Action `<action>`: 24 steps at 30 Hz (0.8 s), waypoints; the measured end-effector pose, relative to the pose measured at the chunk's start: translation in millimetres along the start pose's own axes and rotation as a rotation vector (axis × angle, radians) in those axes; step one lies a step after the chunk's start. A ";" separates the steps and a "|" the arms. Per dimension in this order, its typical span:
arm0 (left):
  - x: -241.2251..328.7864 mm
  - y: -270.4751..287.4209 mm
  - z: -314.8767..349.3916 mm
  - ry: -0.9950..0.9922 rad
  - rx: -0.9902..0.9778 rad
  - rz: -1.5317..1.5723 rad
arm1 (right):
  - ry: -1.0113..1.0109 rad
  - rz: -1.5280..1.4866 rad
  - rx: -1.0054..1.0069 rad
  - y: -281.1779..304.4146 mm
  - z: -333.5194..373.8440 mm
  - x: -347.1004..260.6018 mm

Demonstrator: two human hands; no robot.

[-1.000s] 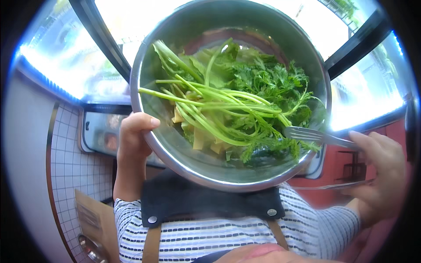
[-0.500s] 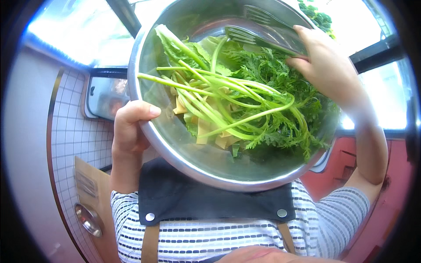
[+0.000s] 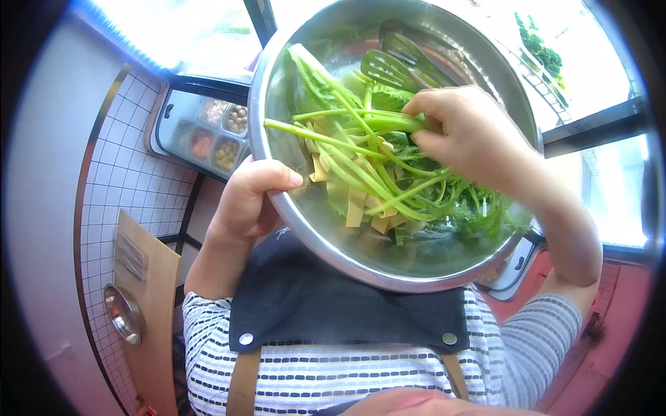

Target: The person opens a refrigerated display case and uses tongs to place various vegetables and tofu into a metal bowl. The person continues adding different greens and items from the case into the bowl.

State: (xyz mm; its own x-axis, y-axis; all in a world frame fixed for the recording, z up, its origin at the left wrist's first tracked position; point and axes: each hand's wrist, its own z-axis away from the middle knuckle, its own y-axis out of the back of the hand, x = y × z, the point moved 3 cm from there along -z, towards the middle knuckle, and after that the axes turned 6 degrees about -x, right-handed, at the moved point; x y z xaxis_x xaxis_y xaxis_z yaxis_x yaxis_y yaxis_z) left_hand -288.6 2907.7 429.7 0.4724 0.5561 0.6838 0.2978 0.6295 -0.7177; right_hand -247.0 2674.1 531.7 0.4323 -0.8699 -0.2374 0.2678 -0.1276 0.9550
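Observation:
A large steel mixing bowl (image 3: pixel 392 281) is held tilted in front of my apron. My left hand (image 3: pixel 251 197) grips its left rim, thumb over the edge. My right hand (image 3: pixel 475 135) reaches in from the right, its fingers closed on a bunch of leafy greens (image 3: pixel 395 123). Long green stems (image 3: pixel 333 173) and feathery leaves spread across the bowl. Pale yellow flat strips (image 3: pixel 355 209), perhaps tofu skin, lie among them. Metal tongs (image 3: pixel 388 69) with slotted ends rest against the far inside wall, partly behind my right hand.
Left of the bowl is a glass-fronted case (image 3: pixel 208 135) with several food trays. A wooden board or shelf (image 3: pixel 161 291) at lower left carries a small steel bowl (image 3: pixel 125 314) and a flat metal tray (image 3: pixel 130 260). Windows stand beyond the bowl.
My right hand has let go of the tongs and now grasps greens in the bowl. The tongs lie at the far wall. My view has shifted, so bowl and left hand appear farther right.

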 end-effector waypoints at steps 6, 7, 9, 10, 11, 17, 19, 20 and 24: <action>-16.5 5.3 -9.5 0.026 0.041 0.030 | -0.001 -0.743 -0.138 18.4 20.2 51.9; -19.3 7.7 -11.6 0.032 0.059 0.011 | -0.073 -0.892 -0.166 11.1 20.8 57.5; -26.2 12.8 -14.8 0.061 0.077 0.023 | -0.039 -0.739 -0.195 -2.7 14.7 59.5; -30.4 15.5 -17.4 0.087 0.080 0.039 | -0.107 -0.682 -0.262 -9.4 11.0 60.6; -35.5 18.8 -19.0 0.117 0.100 0.035 | -0.128 -0.603 -0.301 -13.2 10.1 59.8; -66.5 35.2 -23.9 0.069 0.132 -0.026 | -0.114 -0.722 0.057 31.7 40.5 63.1; -70.7 45.1 -25.5 0.107 0.183 -0.050 | 0.040 -0.705 0.180 39.3 45.9 66.9; -74.1 48.6 -26.3 0.129 0.209 -0.048 | -0.005 -0.694 0.123 33.4 45.2 71.8; -76.9 56.1 -30.3 0.102 0.245 0.029 | -0.016 -0.636 0.089 20.1 27.4 83.0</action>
State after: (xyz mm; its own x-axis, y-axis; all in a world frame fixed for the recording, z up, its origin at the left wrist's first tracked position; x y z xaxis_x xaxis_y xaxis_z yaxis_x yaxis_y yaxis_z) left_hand -283.0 2883.8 332.9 0.5622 0.5261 0.6381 0.0797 0.7335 -0.6750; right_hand -229.3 2586.3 536.1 0.1998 -0.6181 -0.7603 0.3948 -0.6593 0.6398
